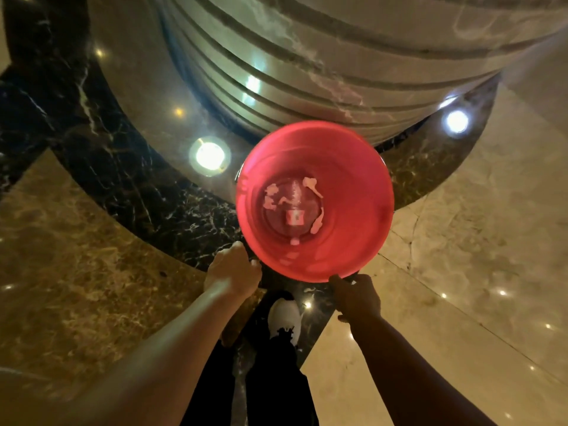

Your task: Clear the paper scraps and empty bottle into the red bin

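I look straight down into the red bin [353, 192], which stands on the floor. At its bottom lies a clear empty bottle [295, 217] with a small label, its cap toward me. Several pale paper scraps [272, 193] lie around the bottle. My left hand [233, 272] is at the bin's lower-left rim with its fingers curled against the edge. The fingers of my right hand [356, 298] are closed over the lower-right rim, where a dark handle piece shows. The picture is slightly blurred.
A wide ribbed marble column base [307, 56] rises just behind the bin. A black marble floor ring [129, 167] surrounds it, with recessed floor lights [210, 155] to the bin's left and to its upper right. My white shoe [284, 315] stands below the bin.
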The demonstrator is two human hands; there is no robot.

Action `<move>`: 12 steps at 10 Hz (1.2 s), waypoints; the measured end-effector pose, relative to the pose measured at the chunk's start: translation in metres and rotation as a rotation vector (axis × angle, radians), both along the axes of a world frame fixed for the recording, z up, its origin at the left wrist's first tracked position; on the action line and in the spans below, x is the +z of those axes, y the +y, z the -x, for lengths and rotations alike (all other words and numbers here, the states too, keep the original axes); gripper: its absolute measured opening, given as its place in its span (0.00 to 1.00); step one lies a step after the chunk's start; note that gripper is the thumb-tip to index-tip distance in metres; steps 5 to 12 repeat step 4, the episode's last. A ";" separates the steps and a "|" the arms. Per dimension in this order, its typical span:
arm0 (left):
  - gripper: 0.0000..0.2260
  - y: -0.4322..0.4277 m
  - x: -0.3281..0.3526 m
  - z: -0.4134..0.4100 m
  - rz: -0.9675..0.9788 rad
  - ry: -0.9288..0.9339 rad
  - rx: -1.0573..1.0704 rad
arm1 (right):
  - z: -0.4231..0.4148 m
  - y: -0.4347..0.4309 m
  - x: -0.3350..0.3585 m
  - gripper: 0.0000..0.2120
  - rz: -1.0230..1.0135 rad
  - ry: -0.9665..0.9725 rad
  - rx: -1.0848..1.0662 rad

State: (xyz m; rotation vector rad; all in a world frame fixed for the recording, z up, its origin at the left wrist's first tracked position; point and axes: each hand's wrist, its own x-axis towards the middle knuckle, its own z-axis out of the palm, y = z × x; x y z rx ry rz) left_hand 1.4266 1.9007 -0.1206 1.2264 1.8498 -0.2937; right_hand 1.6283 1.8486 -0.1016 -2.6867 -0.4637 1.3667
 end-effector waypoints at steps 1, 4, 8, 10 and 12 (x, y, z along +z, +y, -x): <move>0.12 -0.008 -0.022 -0.001 -0.049 0.015 0.061 | -0.001 -0.015 -0.025 0.12 0.033 0.052 -0.065; 0.13 -0.024 -0.022 0.003 -0.047 0.067 0.042 | -0.008 -0.044 -0.032 0.24 0.080 0.090 -0.083; 0.13 -0.024 -0.022 0.003 -0.047 0.067 0.042 | -0.008 -0.044 -0.032 0.24 0.080 0.090 -0.083; 0.13 -0.024 -0.022 0.003 -0.047 0.067 0.042 | -0.008 -0.044 -0.032 0.24 0.080 0.090 -0.083; 0.13 -0.024 -0.022 0.003 -0.047 0.067 0.042 | -0.008 -0.044 -0.032 0.24 0.080 0.090 -0.083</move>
